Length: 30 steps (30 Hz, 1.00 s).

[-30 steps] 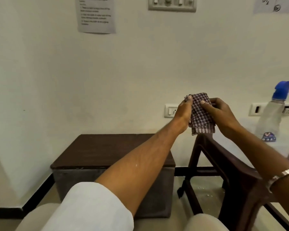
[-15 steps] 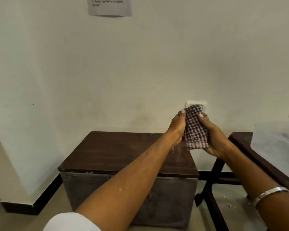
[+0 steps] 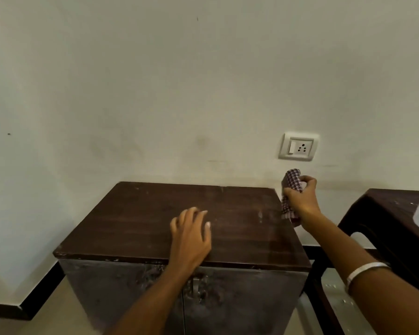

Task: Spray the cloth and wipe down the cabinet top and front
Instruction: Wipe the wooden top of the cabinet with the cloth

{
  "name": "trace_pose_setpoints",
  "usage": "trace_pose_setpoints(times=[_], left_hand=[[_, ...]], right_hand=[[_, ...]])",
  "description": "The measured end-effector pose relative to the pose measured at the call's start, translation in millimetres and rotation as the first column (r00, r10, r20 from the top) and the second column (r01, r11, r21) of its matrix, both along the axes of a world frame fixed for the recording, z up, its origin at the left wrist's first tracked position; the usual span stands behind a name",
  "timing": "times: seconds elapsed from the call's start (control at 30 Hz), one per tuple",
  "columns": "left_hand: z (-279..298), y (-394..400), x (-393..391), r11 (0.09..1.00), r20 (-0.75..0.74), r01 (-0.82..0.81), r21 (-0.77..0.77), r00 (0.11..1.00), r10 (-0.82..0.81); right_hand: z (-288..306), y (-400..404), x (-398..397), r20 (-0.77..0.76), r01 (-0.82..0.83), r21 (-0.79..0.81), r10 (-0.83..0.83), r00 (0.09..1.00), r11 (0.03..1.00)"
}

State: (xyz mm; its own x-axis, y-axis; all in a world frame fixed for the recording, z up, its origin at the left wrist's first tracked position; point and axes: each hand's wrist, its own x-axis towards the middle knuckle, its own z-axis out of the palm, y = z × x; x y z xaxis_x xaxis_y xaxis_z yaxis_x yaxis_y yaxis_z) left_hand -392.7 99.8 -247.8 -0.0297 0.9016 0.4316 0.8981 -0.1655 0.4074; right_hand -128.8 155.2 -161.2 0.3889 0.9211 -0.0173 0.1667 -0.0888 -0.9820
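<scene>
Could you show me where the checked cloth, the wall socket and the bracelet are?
checked cloth (image 3: pixel 292 182): head view, on the bunched upper part above the fingers of the right hand (image 3: pixel 300 201).
wall socket (image 3: pixel 298 146): head view, on the middle of its white faceplate.
bracelet (image 3: pixel 363 270): head view, on the silver band across the right wrist.

Low cabinet stands on the floor against the wall: dark brown wood top, scuffed w/ pale marks, grey worn metal front w/ a small latch at centre. Left hand is over the top near its front edge, fingers spread; contact unclear. Nothing else lies on the top.
</scene>
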Motion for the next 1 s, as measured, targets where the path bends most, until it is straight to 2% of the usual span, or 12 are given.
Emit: trace_pose_setpoints(times=[0.1,0.2,0.3,0.4,0.53,0.63,0.7,0.83,1.0], left_hand=[[-15.4,-0.7,-15.0,0.996,-0.041,-0.005,0.086,0.999,0.009],[-17.7,-0.7,-14.1,0.989,-0.051,0.054,0.136,0.998,-0.047],[-19.2,0.4,-14.2,0.989,-0.031,0.04,0.141,0.999,-0.036],[-20.9,1.2,-14.6,0.99,-0.021,0.044,0.135,0.999,-0.042],[-21.0,1.5,-14.6,0.991,-0.01,0.05,0.124,0.999,-0.049],[-19.8,1.6,-13.7,0.992,-0.018,0.056,0.112,0.998,-0.054],[-20.6,0.9,-13.5,0.992,-0.023,0.064,0.105,0.998,-0.061],[-20.4,0.6,-13.0,0.993,-0.027,0.072,0.09,0.997,-0.07],[-20.5,1.4,-12.6,0.993,-0.031,0.069,0.093,0.997,-0.067]], right_hand=[[-14.8,29.3,2.1,0.295,0.119,-0.008,-0.111,0.949,0.993],[-34.7,58.8,-2.7,0.525,0.106,-0.025,-0.078,0.848,0.994],[-51.1,85.4,-15.9,0.663,0.104,-0.06,-0.038,0.748,0.993],[-59.9,105.8,-32.7,0.766,0.141,-0.162,0.034,0.641,0.977],[-63.7,121.9,-42.2,0.818,0.101,-0.313,0.214,0.533,0.944],[-58.4,125.2,-37.7,0.878,0.06,-0.261,0.211,0.429,0.963],[-60.6,127.0,-28.8,0.906,-0.023,-0.209,0.203,0.371,0.978],[-78.4,130.5,-19.0,0.821,-0.185,-0.176,0.248,0.514,0.967],[-85.0,140.0,-43.3,0.877,-0.203,-0.162,0.236,0.419,0.966]])
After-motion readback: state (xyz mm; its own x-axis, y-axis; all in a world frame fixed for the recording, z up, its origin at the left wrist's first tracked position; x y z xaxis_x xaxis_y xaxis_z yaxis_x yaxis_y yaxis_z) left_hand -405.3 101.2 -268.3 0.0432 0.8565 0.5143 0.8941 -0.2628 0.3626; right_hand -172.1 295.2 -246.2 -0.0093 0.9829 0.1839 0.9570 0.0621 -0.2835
